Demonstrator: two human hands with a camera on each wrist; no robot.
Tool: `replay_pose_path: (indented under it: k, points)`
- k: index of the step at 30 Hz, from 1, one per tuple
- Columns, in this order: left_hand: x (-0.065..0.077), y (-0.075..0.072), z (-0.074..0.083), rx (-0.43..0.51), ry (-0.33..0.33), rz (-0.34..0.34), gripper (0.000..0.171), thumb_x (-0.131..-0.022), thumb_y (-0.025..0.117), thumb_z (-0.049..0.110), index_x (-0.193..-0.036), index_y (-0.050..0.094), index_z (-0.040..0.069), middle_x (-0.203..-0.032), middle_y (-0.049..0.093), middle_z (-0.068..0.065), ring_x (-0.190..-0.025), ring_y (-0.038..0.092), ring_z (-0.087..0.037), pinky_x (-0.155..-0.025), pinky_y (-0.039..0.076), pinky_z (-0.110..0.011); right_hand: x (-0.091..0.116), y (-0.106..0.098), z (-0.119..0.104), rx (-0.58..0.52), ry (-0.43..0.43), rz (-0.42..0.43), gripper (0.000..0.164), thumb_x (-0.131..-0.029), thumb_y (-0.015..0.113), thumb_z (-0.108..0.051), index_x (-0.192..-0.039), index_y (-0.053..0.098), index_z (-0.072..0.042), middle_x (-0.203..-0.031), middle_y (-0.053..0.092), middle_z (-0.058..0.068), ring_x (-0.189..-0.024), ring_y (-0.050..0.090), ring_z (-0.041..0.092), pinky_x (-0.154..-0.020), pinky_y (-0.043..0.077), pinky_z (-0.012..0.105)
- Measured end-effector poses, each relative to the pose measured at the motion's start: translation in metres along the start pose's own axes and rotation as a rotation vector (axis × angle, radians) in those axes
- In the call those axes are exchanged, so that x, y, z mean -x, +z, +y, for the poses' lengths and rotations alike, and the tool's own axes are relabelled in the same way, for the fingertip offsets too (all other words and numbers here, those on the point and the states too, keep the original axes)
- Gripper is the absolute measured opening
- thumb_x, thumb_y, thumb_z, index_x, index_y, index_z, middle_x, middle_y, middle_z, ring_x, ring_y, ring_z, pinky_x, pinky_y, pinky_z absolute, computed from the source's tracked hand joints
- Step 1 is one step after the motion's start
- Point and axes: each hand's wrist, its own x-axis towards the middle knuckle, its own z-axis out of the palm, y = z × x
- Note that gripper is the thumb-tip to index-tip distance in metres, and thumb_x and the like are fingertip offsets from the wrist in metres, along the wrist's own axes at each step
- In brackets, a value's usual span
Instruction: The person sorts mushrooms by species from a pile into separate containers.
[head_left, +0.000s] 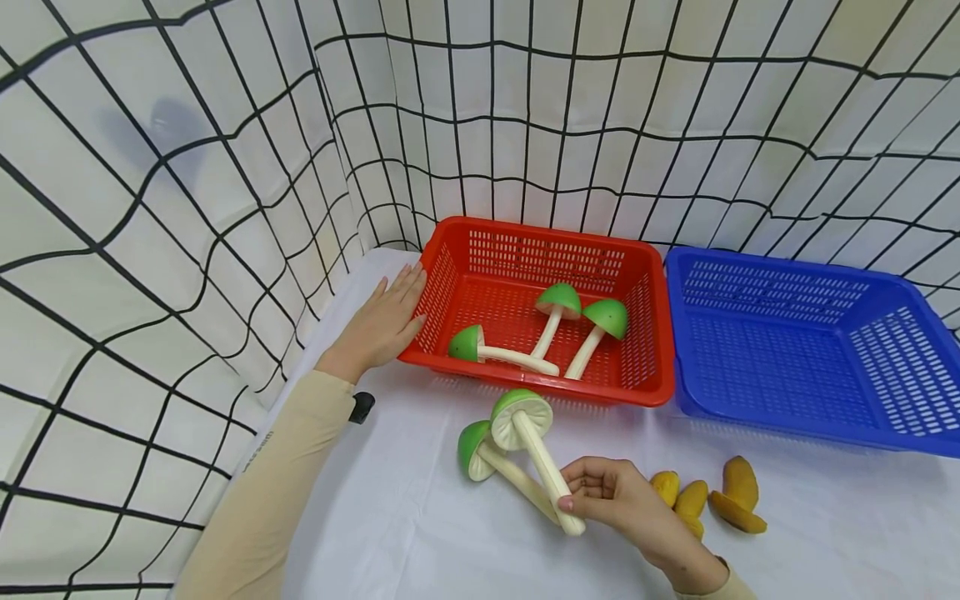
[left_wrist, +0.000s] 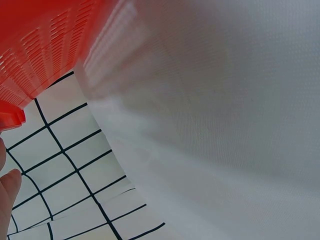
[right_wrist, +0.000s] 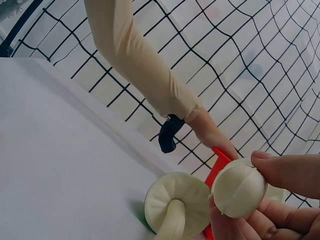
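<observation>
My right hand (head_left: 618, 500) pinches the lower stem of a green-capped toy mushroom (head_left: 542, 450), its cap pointing toward the red basket (head_left: 540, 392). In the right wrist view the stem's end (right_wrist: 239, 192) sits between thumb and fingers. Partly under it, a second green-capped mushroom (head_left: 474, 450) lies on the white cloth. My left hand (head_left: 382, 321) rests on the left rim of the red basket with its fingers straight. Inside that basket lie three more mushrooms (head_left: 558, 300), with white stems and green caps.
A blue basket (head_left: 780, 350) stands right beside the red one. Several yellow-brown pieces (head_left: 738, 492) lie on the cloth just right of my right hand. A black wire grid (head_left: 562, 133) backed with white sheeting rises behind and to the left.
</observation>
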Motion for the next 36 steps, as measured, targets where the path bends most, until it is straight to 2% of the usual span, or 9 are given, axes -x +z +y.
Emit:
replay_pose_path:
  k: [18,27,36]
  points:
    - [0.0004,-0.0018,0.0019,0.002,0.007,0.005,0.062,-0.099,0.035,0.026,-0.148,0.014,-0.005,-0.156,0.011,-0.017,-0.144,0.002,-0.027,-0.115,0.003,-0.046,0.0007,0.0008,-0.0018,-0.009,-0.011,-0.034,0.033,-0.084,0.070,-0.011,-0.105,0.060,0.013,-0.087,0.065,0.011,-0.075,0.061,0.013,-0.065,0.052,0.023]
    - [-0.0008,-0.0021,0.0014,0.000,0.008,0.017,0.062,-0.098,0.036,0.025,-0.148,0.015,-0.005,-0.156,0.012,-0.017,-0.144,0.003,-0.027,-0.115,0.004,-0.045,0.0006,-0.0008,-0.0053,-0.002,-0.099,-0.048,0.029,-0.085,0.068,-0.007,-0.105,0.060,0.014,-0.086,0.064,0.014,-0.073,0.061,0.011,-0.063,0.052,0.022]
    - [0.0003,-0.0027,0.0014,0.005,0.006,0.004,0.063,-0.099,0.035,0.026,-0.149,0.013,-0.004,-0.156,0.011,-0.017,-0.144,0.002,-0.027,-0.115,0.002,-0.045,0.0003,-0.0015,-0.0088,-0.006,-0.127,-0.050,0.029,-0.085,0.067,-0.006,-0.105,0.059,0.014,-0.086,0.065,0.013,-0.074,0.062,0.011,-0.063,0.051,0.022]
